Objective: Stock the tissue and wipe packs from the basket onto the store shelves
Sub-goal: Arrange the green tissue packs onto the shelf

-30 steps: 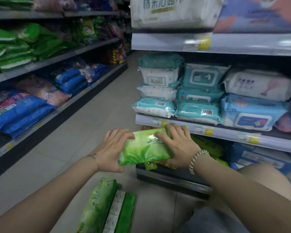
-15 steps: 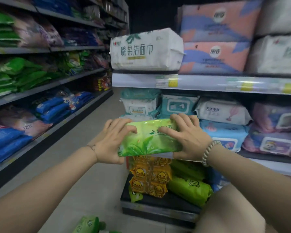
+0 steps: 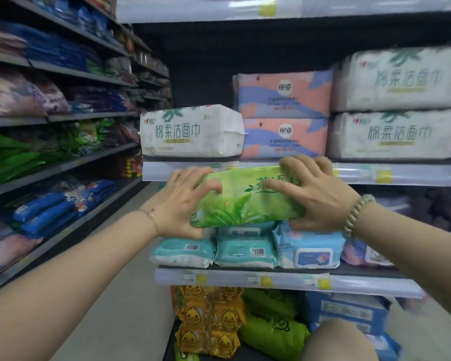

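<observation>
One green pack (image 3: 245, 201), printed with leaves, is held lengthwise in the air in front of the price rail of the upper shelf (image 3: 401, 175), above the wipes on the lower shelf (image 3: 245, 278). Two hands have it, one at each end. The left hand (image 3: 180, 201) wraps the left end, fingers curled over the top and thumb beneath. The right hand (image 3: 318, 194) covers the right end, fingers spread and bent over the top and front, thumb under the lower edge. One chain bracelet (image 3: 149, 217) sits on the left wrist and one beaded bracelet (image 3: 357, 214) on the right.

The upper shelf carries five packs: one white pack (image 3: 192, 131) alone at the left, two pink-and-blue packs (image 3: 284, 138) stacked just beside it, and two stacked white packs (image 3: 393, 135) at the right.

At the front of the lower shelf lie two teal wipe packs (image 3: 245, 252) side by side, with one blue flap-lid pack (image 3: 309, 250) touching them on the right.

Below are yellow duck-printed packs (image 3: 211, 319), too bunched to count, and two green bags (image 3: 274, 332). Across the aisle, blue bags (image 3: 44, 212) lie on the side shelves (image 3: 99, 155).
</observation>
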`<action>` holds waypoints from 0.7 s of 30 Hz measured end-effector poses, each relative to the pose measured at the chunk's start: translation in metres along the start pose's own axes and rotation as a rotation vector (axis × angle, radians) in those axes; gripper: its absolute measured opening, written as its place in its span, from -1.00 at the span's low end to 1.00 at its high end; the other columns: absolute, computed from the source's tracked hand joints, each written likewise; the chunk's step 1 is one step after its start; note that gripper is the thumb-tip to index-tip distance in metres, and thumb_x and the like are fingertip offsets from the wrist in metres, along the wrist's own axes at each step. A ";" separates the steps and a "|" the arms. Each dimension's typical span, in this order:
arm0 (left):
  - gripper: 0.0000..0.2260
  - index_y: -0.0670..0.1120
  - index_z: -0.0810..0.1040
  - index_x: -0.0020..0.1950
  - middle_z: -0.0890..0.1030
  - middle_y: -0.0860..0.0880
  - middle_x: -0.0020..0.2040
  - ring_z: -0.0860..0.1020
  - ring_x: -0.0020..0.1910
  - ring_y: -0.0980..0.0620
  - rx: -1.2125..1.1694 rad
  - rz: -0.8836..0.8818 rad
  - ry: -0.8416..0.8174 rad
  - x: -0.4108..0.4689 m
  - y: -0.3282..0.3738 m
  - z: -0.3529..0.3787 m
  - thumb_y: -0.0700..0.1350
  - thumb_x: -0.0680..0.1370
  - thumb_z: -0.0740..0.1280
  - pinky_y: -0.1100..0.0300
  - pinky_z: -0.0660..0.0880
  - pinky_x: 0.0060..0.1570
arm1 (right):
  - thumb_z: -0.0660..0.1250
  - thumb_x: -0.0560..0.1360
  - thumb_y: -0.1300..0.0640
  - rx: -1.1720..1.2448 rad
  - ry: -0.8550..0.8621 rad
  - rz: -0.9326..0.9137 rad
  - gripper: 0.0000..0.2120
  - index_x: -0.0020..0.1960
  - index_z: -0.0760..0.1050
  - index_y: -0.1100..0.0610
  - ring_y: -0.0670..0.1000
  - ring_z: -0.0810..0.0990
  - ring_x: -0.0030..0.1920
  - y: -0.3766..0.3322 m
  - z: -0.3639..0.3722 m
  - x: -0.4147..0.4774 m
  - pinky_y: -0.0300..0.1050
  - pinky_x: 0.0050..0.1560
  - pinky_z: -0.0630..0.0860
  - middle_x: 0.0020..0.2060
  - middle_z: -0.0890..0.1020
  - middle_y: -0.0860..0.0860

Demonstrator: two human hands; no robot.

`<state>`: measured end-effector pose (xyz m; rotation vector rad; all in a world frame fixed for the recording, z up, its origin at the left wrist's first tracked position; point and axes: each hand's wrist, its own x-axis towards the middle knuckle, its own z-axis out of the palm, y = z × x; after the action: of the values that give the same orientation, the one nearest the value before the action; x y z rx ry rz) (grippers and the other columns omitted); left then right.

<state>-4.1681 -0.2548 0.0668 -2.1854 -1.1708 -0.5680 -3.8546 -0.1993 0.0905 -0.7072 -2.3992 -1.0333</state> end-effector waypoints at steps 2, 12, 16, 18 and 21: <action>-0.29 0.09 0.30 0.24 0.34 -0.06 0.31 0.36 0.26 -0.13 0.017 0.014 0.003 0.014 -0.001 -0.008 0.16 0.15 0.46 0.07 0.20 0.12 | 0.50 0.08 -0.24 -0.022 0.016 -0.006 -0.09 0.37 0.30 -0.09 0.26 0.37 0.21 0.012 -0.008 0.003 0.12 0.10 0.23 0.23 0.36 0.22; -0.24 0.09 0.28 0.23 0.34 -0.05 0.27 0.36 0.21 -0.13 0.033 0.069 0.028 0.051 0.003 -0.032 0.14 0.13 0.55 0.00 0.26 0.15 | 0.40 0.12 -0.27 -0.080 0.024 -0.031 -0.14 0.38 0.29 -0.10 0.23 0.33 0.22 0.050 -0.040 0.004 0.14 0.15 0.23 0.25 0.32 0.21; -0.25 0.08 0.29 0.23 0.31 -0.03 0.28 0.35 0.23 -0.13 0.055 0.116 0.059 0.058 0.006 -0.041 0.13 0.12 0.52 0.09 0.18 0.13 | 0.45 0.11 -0.27 -0.083 0.048 -0.028 -0.13 0.37 0.30 -0.09 0.23 0.33 0.23 0.058 -0.048 0.000 0.15 0.12 0.28 0.25 0.32 0.21; -0.29 0.07 0.29 0.23 0.31 -0.03 0.28 0.34 0.24 -0.12 0.059 0.141 0.061 0.062 0.005 -0.051 0.16 0.15 0.47 0.07 0.20 0.14 | 0.42 0.12 -0.27 -0.078 0.067 -0.028 -0.15 0.36 0.31 -0.09 0.23 0.33 0.24 0.061 -0.053 0.002 0.14 0.13 0.25 0.24 0.33 0.20; -0.35 0.06 0.29 0.24 0.33 -0.05 0.27 0.34 0.25 -0.12 0.067 0.164 0.086 0.067 0.001 -0.068 0.23 0.22 0.35 0.00 0.24 0.16 | 0.40 0.12 -0.26 -0.083 0.093 -0.027 -0.16 0.36 0.31 -0.09 0.23 0.32 0.24 0.065 -0.059 0.010 0.16 0.14 0.27 0.23 0.34 0.20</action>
<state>-4.1386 -0.2605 0.1571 -2.1530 -0.9421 -0.5391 -3.8126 -0.2029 0.1681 -0.6425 -2.3036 -1.1571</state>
